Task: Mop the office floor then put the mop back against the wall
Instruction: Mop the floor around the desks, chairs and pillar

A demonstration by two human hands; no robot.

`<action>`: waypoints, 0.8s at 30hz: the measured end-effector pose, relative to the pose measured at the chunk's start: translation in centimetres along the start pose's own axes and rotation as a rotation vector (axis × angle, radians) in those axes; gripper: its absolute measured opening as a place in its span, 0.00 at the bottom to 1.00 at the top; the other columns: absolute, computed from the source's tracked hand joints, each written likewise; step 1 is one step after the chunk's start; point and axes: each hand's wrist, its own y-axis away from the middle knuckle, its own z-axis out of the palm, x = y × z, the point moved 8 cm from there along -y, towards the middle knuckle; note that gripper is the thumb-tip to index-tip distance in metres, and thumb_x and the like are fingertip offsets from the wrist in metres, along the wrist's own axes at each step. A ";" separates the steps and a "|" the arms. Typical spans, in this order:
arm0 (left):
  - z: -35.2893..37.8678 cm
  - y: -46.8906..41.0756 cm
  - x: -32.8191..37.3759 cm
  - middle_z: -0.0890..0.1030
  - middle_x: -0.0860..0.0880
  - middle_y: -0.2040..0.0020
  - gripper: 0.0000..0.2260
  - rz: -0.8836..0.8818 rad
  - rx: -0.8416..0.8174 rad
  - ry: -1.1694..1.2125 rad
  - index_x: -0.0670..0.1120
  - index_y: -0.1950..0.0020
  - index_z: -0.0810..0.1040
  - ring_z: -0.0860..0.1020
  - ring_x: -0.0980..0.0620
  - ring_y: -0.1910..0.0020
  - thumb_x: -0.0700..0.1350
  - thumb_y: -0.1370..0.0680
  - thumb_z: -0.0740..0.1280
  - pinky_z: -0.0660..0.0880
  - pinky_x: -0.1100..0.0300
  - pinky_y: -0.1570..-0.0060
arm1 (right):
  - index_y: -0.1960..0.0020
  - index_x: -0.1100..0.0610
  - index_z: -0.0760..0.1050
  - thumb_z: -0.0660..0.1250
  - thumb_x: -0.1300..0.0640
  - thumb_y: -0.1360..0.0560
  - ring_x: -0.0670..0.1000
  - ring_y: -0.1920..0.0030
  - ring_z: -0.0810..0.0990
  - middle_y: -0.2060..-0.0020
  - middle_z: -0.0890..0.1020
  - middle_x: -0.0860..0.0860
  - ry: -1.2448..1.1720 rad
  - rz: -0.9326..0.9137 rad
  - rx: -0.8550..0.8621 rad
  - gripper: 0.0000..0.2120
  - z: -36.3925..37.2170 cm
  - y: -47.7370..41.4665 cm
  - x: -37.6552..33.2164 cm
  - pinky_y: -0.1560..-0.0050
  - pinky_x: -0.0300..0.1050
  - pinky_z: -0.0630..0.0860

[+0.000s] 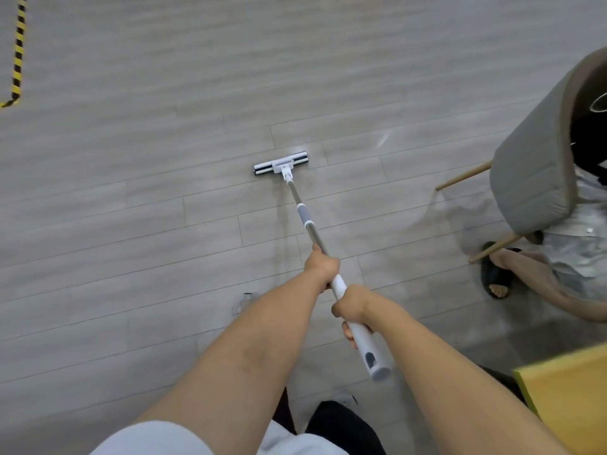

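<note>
From the head view, both hands are closed around the long white-and-silver flat mop (303, 212). The left hand (322, 266) grips the pole further down, where the metal tube meets the white handle. The right hand (351, 307) wraps the white handle just behind it, near the capped end.

The mop's flat white head (281, 163) rests on the grey wood-plank floor (131, 224), well ahead of the left hand.

To the right of both hands stands a grey padded chair with pale wooden legs (532, 165), with a black sandal (492, 274) beside one leg. A yellow tabletop corner (571, 395) lies near the right forearm. Far left of the hands runs yellow-and-black striped tape (18, 50).
</note>
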 end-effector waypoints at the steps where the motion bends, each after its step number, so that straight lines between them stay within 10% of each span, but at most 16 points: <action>1: -1.2 -1.3 0.9 0.78 0.47 0.48 0.26 0.003 0.006 -0.004 0.52 0.26 0.64 0.80 0.42 0.50 0.42 0.24 0.63 0.80 0.54 0.62 | 0.41 0.60 0.68 0.61 0.61 0.21 0.56 0.74 0.78 0.69 0.80 0.58 -0.001 -0.008 -0.009 0.10 -0.1 -0.8 -1.9 0.62 0.56 0.84; 16: -21.8 -23.5 18.5 0.76 0.46 0.40 0.36 0.016 -0.012 -0.074 0.57 0.18 0.52 0.80 0.42 0.47 0.42 0.24 0.63 0.76 0.58 0.68 | 0.36 0.61 0.66 0.60 0.64 0.20 0.57 0.70 0.78 0.65 0.78 0.59 -0.069 -0.038 -0.055 0.13 -2.2 -11.8 -34.5 0.63 0.55 0.83; 24: -24.2 -21.3 14.4 0.76 0.45 0.41 0.35 -0.012 -0.029 -0.131 0.58 0.19 0.52 0.79 0.43 0.49 0.43 0.23 0.62 0.75 0.58 0.68 | 0.38 0.61 0.66 0.61 0.62 0.20 0.56 0.69 0.79 0.65 0.80 0.57 -0.087 -0.002 -0.042 0.12 3.3 -12.2 -33.3 0.53 0.57 0.84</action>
